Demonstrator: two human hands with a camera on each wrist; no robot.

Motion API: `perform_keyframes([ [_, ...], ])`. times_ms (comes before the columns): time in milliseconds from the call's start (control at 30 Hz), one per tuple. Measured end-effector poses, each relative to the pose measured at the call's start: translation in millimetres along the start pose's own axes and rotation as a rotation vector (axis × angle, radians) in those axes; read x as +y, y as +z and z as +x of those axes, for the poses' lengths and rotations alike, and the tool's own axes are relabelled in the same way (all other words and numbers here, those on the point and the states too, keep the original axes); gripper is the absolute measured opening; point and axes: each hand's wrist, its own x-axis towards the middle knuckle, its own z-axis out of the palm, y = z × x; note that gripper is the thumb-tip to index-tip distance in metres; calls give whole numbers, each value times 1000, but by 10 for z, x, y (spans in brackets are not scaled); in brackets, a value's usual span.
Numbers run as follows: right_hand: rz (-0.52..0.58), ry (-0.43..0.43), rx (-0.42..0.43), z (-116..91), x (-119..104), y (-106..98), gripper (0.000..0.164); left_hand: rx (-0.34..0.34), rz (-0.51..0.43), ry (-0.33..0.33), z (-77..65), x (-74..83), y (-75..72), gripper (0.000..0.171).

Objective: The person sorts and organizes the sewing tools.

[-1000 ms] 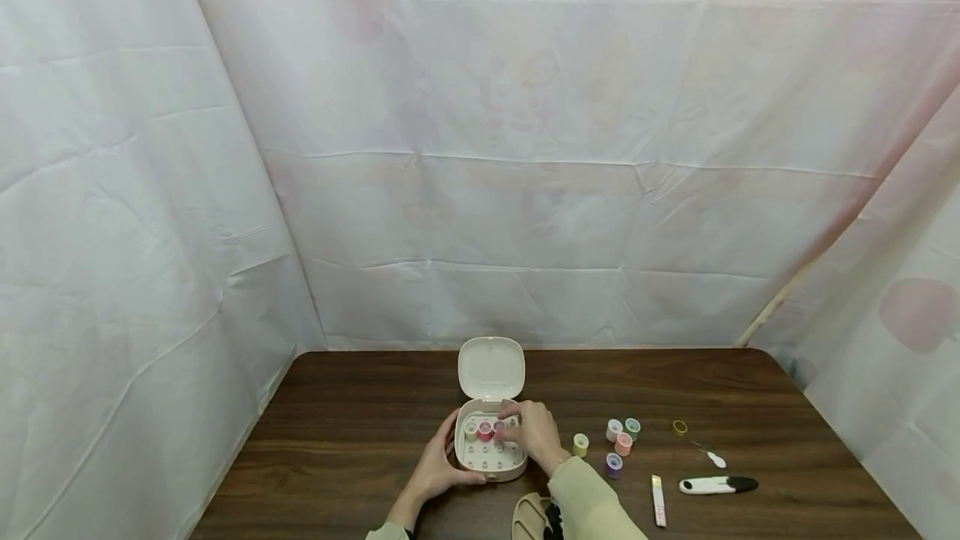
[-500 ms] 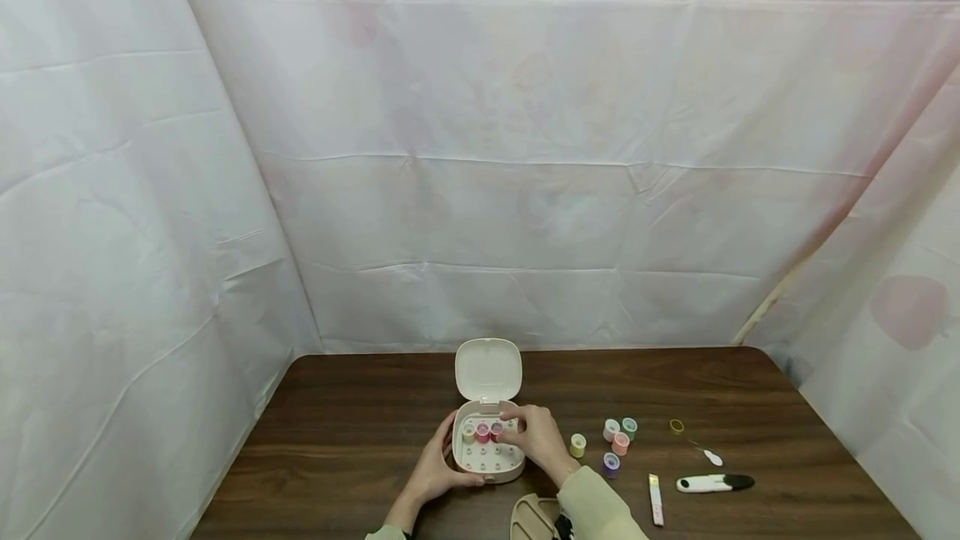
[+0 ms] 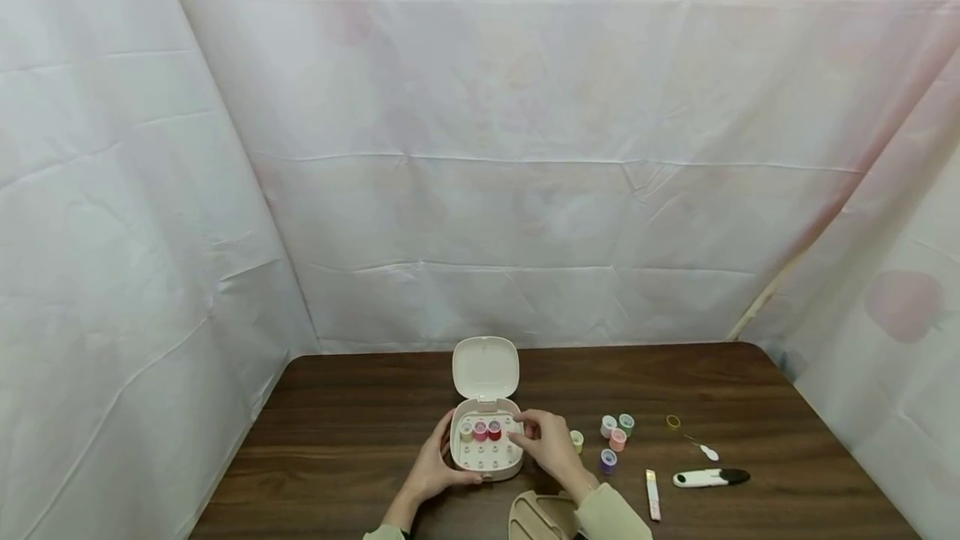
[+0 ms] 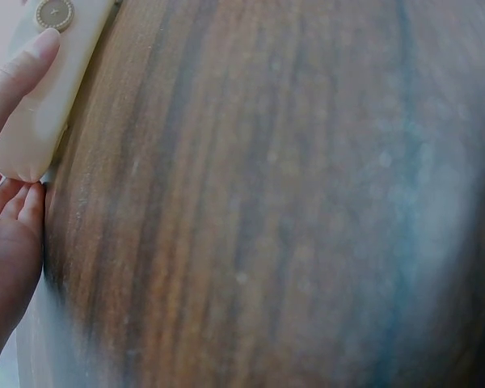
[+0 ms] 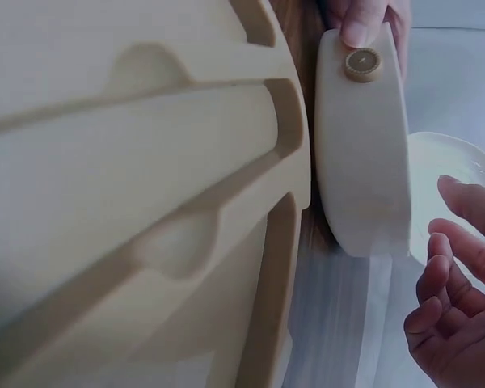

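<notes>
In the head view a cream sewing box [image 3: 486, 474] stands on the table with its lid [image 3: 485, 367] raised at the back. Inside, a pale yellow thread spool [image 3: 467, 432], a pink spool [image 3: 481, 432] and a red spool [image 3: 494, 431] sit in a row among bare pegs. My left hand [image 3: 433, 463] grips the box by its left side and front, thumb beside the round button [image 4: 55, 14] in the left wrist view. Over the box's right edge, my right hand [image 3: 551, 444] holds nothing; its fingers [image 5: 439, 267] are loosely bent in the right wrist view.
Right of the box lie a yellow spool [image 3: 577, 441], white spool [image 3: 608, 426], green spool [image 3: 626, 423], coral spool [image 3: 617, 440] and purple spool [image 3: 608, 462]. A beige divided tray [image 3: 536, 515] lies in front. Farther right are a needle threader [image 3: 708, 452] and a white-and-black tool [image 3: 708, 477].
My right hand has let go of the red spool and drawn back to the right, leaving it beside the pink one. The left hand keeps its grip on the box.
</notes>
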Motion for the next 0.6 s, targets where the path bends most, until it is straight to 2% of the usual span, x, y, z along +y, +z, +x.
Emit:
perform_keyframes([
  [300,14,26,80,-150,-58,-141,21,18,-20,6,-11,204,8,108],
  [600,8,106,133,-333,-65,-289,22,11,0,-17,-1,10,8,113],
])
